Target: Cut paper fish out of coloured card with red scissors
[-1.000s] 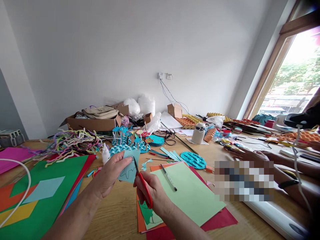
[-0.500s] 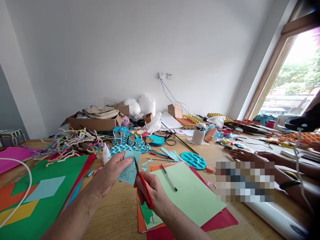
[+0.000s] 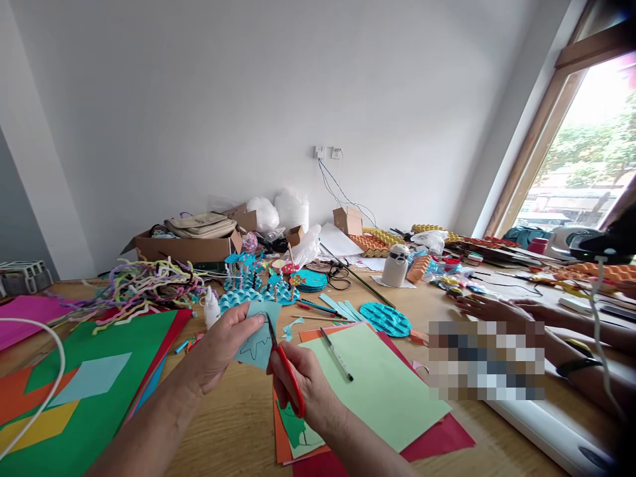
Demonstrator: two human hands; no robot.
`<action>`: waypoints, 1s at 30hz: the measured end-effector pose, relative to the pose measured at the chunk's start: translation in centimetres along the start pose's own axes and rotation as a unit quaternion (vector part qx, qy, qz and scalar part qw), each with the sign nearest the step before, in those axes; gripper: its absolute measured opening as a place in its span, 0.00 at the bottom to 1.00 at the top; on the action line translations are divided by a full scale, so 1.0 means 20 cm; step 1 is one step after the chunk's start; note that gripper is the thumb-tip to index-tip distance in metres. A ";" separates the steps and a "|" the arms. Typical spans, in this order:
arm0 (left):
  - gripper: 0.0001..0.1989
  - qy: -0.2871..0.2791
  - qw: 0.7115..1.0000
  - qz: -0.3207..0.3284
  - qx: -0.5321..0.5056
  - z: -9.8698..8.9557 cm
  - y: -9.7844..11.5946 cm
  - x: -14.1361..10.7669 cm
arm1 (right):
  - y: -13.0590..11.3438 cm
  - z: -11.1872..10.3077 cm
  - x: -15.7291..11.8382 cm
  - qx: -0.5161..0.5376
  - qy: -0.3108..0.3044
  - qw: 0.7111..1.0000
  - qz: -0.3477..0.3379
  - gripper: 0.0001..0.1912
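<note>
Head view: left hand [image 3: 224,348] is pinching blue paper [image 3: 262,342]; right hand [image 3: 309,379] is gripping scissors [image 3: 281,356] pointing 11 o'clock over it.

To the left of the light green sheet [image 3: 382,391], a blue paper piece [image 3: 256,348] bearing a drawn outline is pinched by the left hand [image 3: 223,341]. Red-handled scissors [image 3: 290,371] are gripped by the right hand [image 3: 309,379] over the sheet's left edge, their blades set at the paper. A pen [image 3: 338,356] is laid on the sheet.

Daylight from right-hand window [image 3: 586,146], washed-out glare there, wide-angle stretching at sides, dark upper-right corner
</note>
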State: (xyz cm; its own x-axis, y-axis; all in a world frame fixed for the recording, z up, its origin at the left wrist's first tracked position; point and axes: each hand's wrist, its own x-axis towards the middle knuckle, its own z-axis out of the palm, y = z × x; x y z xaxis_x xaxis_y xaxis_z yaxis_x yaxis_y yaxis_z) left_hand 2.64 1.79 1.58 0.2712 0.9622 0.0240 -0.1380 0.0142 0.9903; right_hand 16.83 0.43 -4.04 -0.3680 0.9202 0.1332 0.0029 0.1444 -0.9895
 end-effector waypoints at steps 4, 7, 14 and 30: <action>0.12 -0.002 1.000 0.003 0.003 -0.01 0.00 0.00 | -0.02 0.00 0.00 0.009 0.007 1.000 0.009 0.16; 0.11 -0.009 1.000 -0.002 -0.004 -0.02 0.00 0.00 | -0.02 0.00 -0.01 0.013 0.007 1.000 0.009 0.16; 0.10 -0.021 1.000 -0.001 -0.012 -0.03 0.00 0.01 | 0.01 0.00 0.00 0.013 -0.004 1.000 0.002 0.14; 0.09 -0.040 0.999 -0.003 0.020 -0.06 0.02 0.00 | 0.00 -0.01 0.00 -0.016 0.001 1.000 0.009 0.11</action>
State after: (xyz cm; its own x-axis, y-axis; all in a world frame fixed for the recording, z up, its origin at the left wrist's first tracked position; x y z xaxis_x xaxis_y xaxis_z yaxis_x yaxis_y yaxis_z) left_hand 1.36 2.06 1.84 0.3467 0.9376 0.0272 -0.0979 0.0073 0.9952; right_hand 16.96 0.46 -4.05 -0.3663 0.9234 0.1148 0.0398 0.1389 -0.9895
